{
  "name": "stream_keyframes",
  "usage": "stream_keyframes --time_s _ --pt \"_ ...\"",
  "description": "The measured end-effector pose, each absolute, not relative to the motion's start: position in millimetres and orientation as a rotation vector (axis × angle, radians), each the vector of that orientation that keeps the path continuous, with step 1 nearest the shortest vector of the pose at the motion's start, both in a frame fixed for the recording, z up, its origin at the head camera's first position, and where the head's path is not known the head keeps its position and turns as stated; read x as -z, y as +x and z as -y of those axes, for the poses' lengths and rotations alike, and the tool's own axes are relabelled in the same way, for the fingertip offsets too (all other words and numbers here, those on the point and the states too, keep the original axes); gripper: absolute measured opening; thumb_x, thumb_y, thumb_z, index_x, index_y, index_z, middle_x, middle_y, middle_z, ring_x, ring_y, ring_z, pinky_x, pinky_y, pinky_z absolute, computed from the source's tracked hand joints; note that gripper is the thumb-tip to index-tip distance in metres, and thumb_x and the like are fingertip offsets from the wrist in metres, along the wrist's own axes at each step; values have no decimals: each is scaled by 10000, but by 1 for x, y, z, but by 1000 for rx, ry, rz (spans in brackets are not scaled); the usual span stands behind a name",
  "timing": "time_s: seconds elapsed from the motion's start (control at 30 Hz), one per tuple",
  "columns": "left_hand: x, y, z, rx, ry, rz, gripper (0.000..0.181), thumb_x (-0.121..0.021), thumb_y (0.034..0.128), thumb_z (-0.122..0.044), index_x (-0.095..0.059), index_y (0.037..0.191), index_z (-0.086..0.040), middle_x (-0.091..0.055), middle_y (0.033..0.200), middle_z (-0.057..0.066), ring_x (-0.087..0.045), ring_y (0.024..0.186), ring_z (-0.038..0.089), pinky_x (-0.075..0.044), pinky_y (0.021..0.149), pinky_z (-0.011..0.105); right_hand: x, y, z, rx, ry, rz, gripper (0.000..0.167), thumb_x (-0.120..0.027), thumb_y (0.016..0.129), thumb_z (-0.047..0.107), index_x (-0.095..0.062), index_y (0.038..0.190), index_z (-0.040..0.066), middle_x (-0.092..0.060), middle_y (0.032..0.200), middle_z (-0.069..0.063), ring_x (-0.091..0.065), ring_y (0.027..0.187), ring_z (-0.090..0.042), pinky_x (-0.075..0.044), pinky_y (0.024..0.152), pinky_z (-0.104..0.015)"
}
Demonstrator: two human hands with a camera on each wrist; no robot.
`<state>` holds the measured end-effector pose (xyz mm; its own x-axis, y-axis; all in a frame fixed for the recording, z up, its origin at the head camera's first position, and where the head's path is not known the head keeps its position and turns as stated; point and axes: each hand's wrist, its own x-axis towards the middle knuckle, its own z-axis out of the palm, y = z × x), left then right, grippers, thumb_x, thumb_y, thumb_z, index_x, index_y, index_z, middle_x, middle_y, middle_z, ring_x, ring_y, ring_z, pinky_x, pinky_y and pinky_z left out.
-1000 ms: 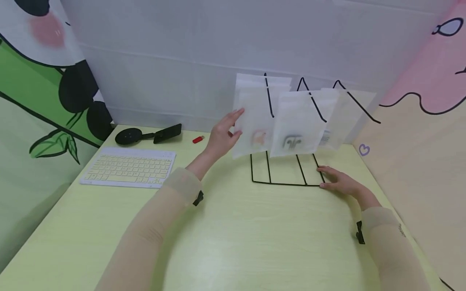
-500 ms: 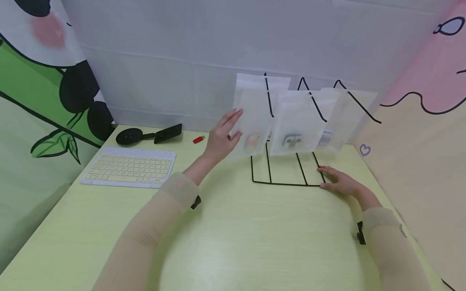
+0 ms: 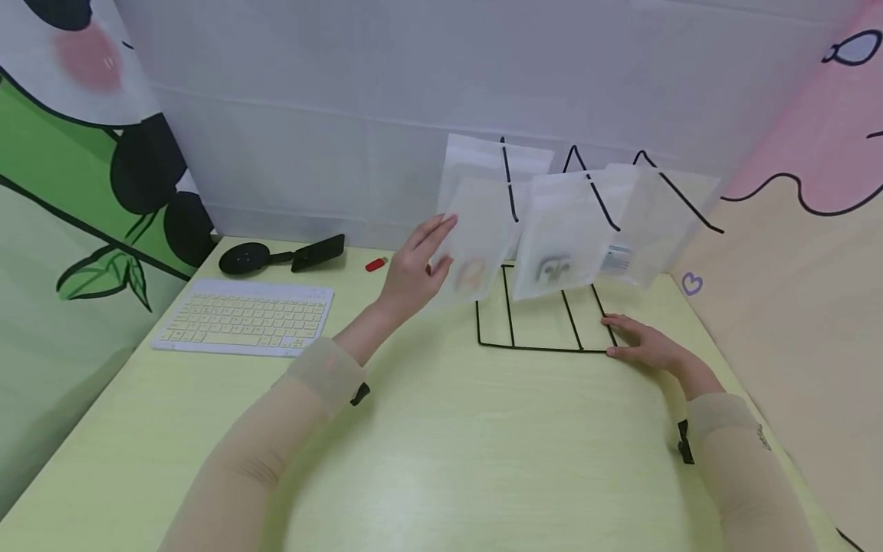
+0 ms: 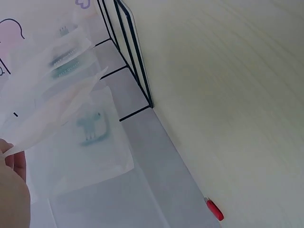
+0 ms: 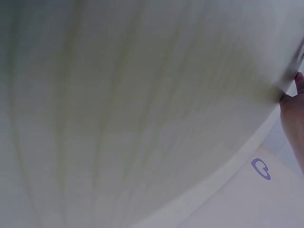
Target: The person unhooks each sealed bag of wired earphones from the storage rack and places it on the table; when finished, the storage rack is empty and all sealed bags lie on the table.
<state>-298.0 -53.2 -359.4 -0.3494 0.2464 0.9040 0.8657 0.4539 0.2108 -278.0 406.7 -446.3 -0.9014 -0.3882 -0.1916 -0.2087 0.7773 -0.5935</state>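
Observation:
A black wire display rack stands on the table with frosted plastic bags on its hooks. At the left hook, my left hand pinches the left edge of the front bag, which has a blurred pinkish thing inside. In the left wrist view this bag angles away from the bag behind it. The middle bag shows an earphone shape; the right bag hangs slanted. My right hand holds the front right corner of the rack's base, thumb in front, fingers over the side rod.
At the left lies a white keyboard. Behind it are a black round-based stand with a black panel and a red USB stick. A white cloth wall closes the back, with a printed wall on the right.
My left hand has shifted slightly left and down, drawing the front left bag leftward and apart from the one behind. The other bags sway a little. My right hand stays put.

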Motion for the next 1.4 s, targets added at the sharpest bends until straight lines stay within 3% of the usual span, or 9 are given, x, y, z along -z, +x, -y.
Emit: stream_keyframes --time_s 0.33,0.53,1.07,1.27,1.4 --pt "355 -273 56 889 -956 1831 555 -667 787 93 -528 1315 -10 -534 1272 163 -436 522 137 -400 469 195 449 -279 -409 814 -474 -2679 715 -628 897 381 -303 1483 132 -106 1553 -226 -71 1391 -494 -71 1046 -705" --pt "352 -259 57 871 -963 1845 525 -649 798 86 -536 1303 3 -535 1275 167 -445 525 132 -410 470 196 447 -278 -408 803 -506 -2698 712 -633 898 358 -310 1473 90 -143 1536 -253 -93 1376 -514 -84 1042 -704" --pt "341 -217 67 901 -1056 1814 509 -687 767 87 -565 1257 22 -564 1238 176 -462 534 135 -407 464 173 447 -281 -409 805 -485 -2684 712 -633 898 361 -306 1480 115 -109 1551 -231 -63 1399 -479 -59 1061 -689" --pt "343 -205 75 948 -1053 1842 535 -724 748 72 -569 1256 14 -563 1244 161 -493 596 124 -432 490 165 448 -281 -408 807 -475 -2684 717 -631 898 365 -300 1480 108 -106 1551 -233 -67 1393 -490 -65 1058 -691" --pt "346 -200 84 1006 -1014 1865 569 -757 719 76 -575 1253 9 -564 1242 156 -591 791 163 -441 503 154 449 -280 -408 810 -466 -2681 726 -630 895 381 -296 1483 116 -102 1553 -228 -63 1395 -487 -61 1062 -688"
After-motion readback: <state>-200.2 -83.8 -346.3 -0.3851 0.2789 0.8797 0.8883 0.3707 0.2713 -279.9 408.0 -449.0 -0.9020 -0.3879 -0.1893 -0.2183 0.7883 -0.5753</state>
